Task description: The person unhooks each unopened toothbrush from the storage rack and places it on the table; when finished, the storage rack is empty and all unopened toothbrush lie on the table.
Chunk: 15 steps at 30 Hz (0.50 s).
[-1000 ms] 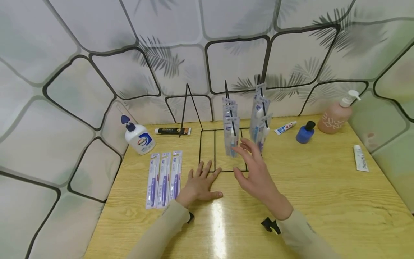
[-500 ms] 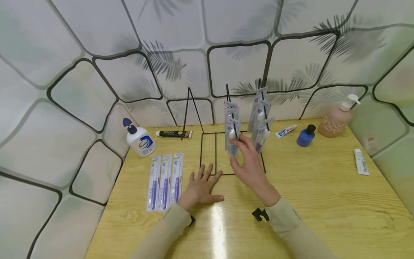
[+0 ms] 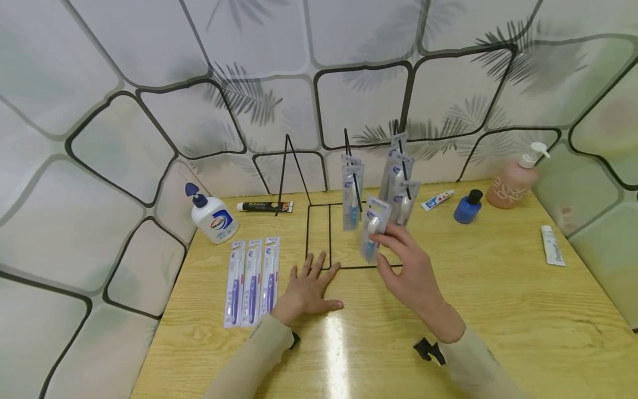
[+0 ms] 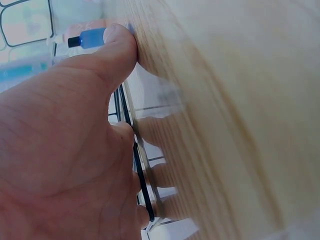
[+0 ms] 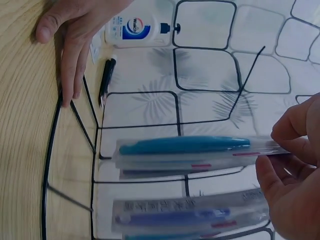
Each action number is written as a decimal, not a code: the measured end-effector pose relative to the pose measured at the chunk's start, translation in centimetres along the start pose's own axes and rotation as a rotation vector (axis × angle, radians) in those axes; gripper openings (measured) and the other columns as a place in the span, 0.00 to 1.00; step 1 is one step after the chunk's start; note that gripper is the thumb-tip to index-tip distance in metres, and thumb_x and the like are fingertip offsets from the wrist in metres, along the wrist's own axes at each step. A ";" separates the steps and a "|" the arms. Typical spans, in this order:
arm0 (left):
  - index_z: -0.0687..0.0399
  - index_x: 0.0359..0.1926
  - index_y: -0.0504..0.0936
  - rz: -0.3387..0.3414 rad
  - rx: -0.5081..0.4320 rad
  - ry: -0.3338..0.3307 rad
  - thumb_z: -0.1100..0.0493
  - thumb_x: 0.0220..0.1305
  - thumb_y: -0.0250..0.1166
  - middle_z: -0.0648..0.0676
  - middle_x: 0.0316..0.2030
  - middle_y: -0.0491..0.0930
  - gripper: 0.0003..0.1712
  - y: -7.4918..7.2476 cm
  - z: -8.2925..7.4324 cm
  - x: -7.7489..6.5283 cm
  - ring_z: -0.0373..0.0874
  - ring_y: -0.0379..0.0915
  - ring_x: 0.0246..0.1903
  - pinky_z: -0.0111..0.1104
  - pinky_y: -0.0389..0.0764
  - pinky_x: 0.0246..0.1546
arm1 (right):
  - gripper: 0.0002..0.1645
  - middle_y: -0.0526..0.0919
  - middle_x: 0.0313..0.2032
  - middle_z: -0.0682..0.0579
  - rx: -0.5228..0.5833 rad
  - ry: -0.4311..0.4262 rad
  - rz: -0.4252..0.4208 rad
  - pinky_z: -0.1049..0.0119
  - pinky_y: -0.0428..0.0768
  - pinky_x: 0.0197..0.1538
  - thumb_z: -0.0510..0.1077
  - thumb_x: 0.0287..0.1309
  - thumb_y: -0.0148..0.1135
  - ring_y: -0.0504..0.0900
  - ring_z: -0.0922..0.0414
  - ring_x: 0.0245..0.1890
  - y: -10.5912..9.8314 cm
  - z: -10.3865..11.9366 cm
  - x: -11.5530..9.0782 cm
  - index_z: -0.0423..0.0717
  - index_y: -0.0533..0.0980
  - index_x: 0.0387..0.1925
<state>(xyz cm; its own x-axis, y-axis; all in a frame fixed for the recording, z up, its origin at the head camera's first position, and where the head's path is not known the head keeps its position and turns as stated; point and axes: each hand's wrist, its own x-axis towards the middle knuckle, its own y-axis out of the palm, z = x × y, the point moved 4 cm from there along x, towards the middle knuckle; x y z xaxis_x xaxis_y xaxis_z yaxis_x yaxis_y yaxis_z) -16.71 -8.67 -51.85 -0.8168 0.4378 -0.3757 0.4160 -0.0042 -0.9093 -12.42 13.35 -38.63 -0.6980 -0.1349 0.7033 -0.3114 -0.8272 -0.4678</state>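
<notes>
Left hand (image 4: 60,150) fills left wrist view, cut off; table (image 4: 240,100) blurred.

— Are we getting bright, even light from above?
— Yes; glare is streaking the wooden table (image 3: 339,354), the head view is bending at its edges, and both wrist views are blurring.
</notes>
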 end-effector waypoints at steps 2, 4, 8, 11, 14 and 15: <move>0.28 0.82 0.42 -0.003 -0.007 0.008 0.21 0.62 0.55 0.53 0.83 0.30 0.55 0.0 0.0 -0.1 0.60 0.27 0.81 0.67 0.44 0.75 | 0.21 0.83 0.51 0.42 0.002 -0.018 -0.025 0.79 0.76 0.48 0.24 0.50 0.67 0.82 0.52 0.46 -1.3 0.1 -0.5 0.39 0.84 0.47; 0.29 0.82 0.41 -0.002 -0.005 0.014 0.21 0.62 0.55 0.53 0.83 0.29 0.55 0.0 0.0 -0.1 0.60 0.26 0.81 0.67 0.44 0.75 | 0.19 0.84 0.48 0.42 0.004 -0.037 -0.065 0.84 0.74 0.50 0.24 0.48 0.68 0.83 0.57 0.46 -2.7 0.0 -1.1 0.39 0.86 0.44; 0.29 0.82 0.41 -0.006 0.001 0.021 0.21 0.62 0.54 0.54 0.83 0.29 0.55 0.1 0.0 -0.1 0.61 0.26 0.81 0.67 0.43 0.75 | 0.17 0.87 0.41 0.42 -0.033 -0.035 -0.154 0.86 0.75 0.51 0.23 0.42 0.72 0.82 0.70 0.48 -5.8 -1.3 -2.3 0.39 0.87 0.36; 0.28 0.82 0.40 -0.007 0.001 0.021 0.21 0.62 0.55 0.53 0.82 0.28 0.55 0.1 0.0 -0.1 0.60 0.26 0.81 0.67 0.43 0.75 | 0.16 0.87 0.38 0.43 -0.087 0.051 -0.169 0.88 0.73 0.44 0.21 0.43 0.72 0.79 0.80 0.43 -7.7 -3.6 -3.0 0.38 0.87 0.34; 0.28 0.82 0.41 -0.010 -0.005 0.022 0.21 0.62 0.55 0.53 0.83 0.28 0.55 0.0 0.0 -0.2 0.60 0.26 0.81 0.67 0.43 0.75 | 0.13 0.87 0.36 0.43 -0.157 0.191 -0.129 0.90 0.71 0.39 0.22 0.49 0.70 0.75 0.84 0.37 -8.8 -6.9 -3.5 0.38 0.86 0.34; 0.28 0.82 0.40 -0.009 -0.004 0.022 0.21 0.62 0.55 0.53 0.82 0.28 0.55 0.0 0.0 -0.2 0.60 0.25 0.81 0.67 0.43 0.75 | 0.11 0.87 0.36 0.43 -0.184 0.247 -0.095 0.90 0.70 0.36 0.23 0.52 0.70 0.74 0.84 0.34 -8.9 -8.1 -3.6 0.38 0.86 0.35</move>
<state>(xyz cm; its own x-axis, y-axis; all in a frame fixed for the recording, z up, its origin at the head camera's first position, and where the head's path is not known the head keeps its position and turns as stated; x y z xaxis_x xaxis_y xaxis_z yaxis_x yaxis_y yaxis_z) -16.57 -8.73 -51.79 -0.8115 0.4574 -0.3636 0.4105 0.0033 -0.9119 -12.35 25.66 -41.37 -0.7887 0.0936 0.6076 -0.4786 -0.7138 -0.5113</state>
